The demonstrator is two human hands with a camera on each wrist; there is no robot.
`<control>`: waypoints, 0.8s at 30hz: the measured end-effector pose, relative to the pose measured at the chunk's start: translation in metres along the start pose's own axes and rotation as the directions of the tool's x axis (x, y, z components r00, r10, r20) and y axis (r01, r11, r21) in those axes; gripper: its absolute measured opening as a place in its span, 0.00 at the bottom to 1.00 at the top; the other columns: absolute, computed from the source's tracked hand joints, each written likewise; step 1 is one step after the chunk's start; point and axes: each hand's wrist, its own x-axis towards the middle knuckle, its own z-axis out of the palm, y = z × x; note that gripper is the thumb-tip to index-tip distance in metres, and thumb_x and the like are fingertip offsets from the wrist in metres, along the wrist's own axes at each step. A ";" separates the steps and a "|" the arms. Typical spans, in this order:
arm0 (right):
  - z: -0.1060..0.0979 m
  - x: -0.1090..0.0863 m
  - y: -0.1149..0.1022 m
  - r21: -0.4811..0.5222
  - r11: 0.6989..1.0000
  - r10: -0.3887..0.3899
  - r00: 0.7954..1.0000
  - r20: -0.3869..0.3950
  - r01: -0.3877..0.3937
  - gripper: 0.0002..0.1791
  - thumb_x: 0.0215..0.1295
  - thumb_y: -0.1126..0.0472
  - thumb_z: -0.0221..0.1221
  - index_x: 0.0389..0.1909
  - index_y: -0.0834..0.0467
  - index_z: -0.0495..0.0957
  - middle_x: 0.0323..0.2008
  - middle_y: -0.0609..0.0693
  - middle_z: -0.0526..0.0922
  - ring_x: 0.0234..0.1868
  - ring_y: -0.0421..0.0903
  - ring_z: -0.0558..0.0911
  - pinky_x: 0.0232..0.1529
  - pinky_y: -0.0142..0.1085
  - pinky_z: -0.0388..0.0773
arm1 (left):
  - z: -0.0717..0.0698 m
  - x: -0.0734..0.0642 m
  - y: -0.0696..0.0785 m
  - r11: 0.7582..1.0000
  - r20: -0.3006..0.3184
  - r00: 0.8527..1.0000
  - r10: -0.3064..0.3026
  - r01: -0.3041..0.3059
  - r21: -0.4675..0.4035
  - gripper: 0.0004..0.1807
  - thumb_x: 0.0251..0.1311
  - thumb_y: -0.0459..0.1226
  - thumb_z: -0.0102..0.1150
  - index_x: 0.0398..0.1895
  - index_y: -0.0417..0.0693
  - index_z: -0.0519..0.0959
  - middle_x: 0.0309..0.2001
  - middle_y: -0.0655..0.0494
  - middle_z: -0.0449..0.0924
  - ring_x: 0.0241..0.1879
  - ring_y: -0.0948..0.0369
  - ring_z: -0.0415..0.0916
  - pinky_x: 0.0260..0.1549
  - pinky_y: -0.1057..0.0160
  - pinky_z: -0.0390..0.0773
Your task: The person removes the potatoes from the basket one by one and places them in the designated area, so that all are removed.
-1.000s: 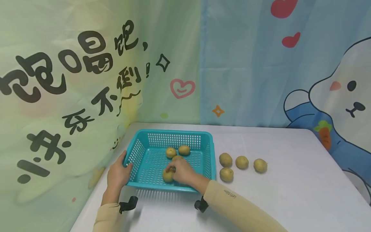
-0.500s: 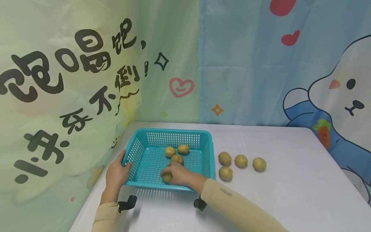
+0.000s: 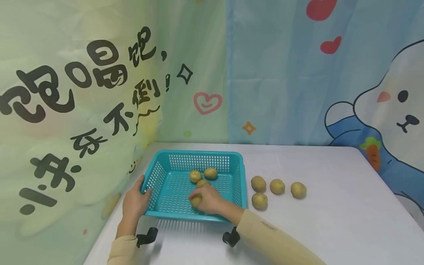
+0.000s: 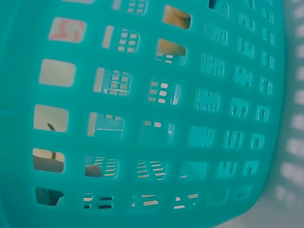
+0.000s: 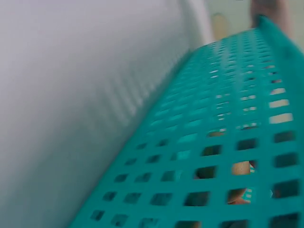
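A turquoise plastic basket [image 3: 195, 217] with holed walls stands on the white table. My left hand [image 3: 135, 200] grips its left rim, thumb on the inner side. Inside the basket, my right hand [image 3: 210, 199] holds a potato [image 3: 196, 201] near the front wall, fingers bent over it from the right. Just behind that hand lies a partly covered potato [image 3: 202, 183]. Farther back sit two more, a round potato [image 3: 195, 176] and an oval potato [image 3: 210, 173]. In the left wrist view the holed basket wall [image 4: 137, 104] fills most of the picture; the right wrist view shows the front wall [image 5: 190, 142].
Right of the basket, several loose potatoes lie on the table [image 3: 314, 228]: a potato [image 3: 258, 183] and another potato [image 3: 260, 201] near the basket, then a potato [image 3: 277, 186] and a potato [image 3: 298, 190] farther right. Printed curtains [image 3: 278, 92] hang behind.
My right hand, low inside the basket, has shifted slightly left and then back right with the potato. My left hand stays on the rim. The head view has tilted slightly.
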 end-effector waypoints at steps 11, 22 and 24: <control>-0.024 -0.022 0.008 0.347 0.934 0.113 0.993 -0.046 -0.090 0.24 0.52 0.69 0.64 0.52 0.53 0.83 0.55 0.53 0.80 0.46 0.49 0.77 0.40 0.39 0.77 | 0.002 0.003 -0.002 1.000 0.010 1.000 -0.006 0.006 0.016 0.35 0.68 0.40 0.52 0.76 0.45 0.54 0.68 0.32 0.64 0.50 0.41 0.73 0.44 0.44 0.72; -0.051 -0.059 0.010 0.574 0.817 0.111 0.993 -0.050 -0.062 0.23 0.56 0.65 0.67 0.56 0.56 0.80 0.59 0.52 0.78 0.51 0.50 0.78 0.50 0.41 0.75 | 0.000 0.002 0.001 1.000 0.009 1.000 -0.011 0.011 0.012 0.35 0.68 0.39 0.53 0.76 0.45 0.54 0.68 0.33 0.64 0.51 0.41 0.73 0.44 0.44 0.72; -0.053 -0.067 0.011 0.598 0.797 0.121 0.992 -0.020 -0.085 0.24 0.57 0.64 0.68 0.56 0.54 0.80 0.61 0.53 0.75 0.50 0.51 0.78 0.48 0.41 0.77 | 0.000 0.001 0.001 1.000 0.011 1.000 -0.012 0.012 0.016 0.35 0.68 0.39 0.53 0.76 0.45 0.54 0.68 0.33 0.63 0.52 0.41 0.73 0.44 0.44 0.72</control>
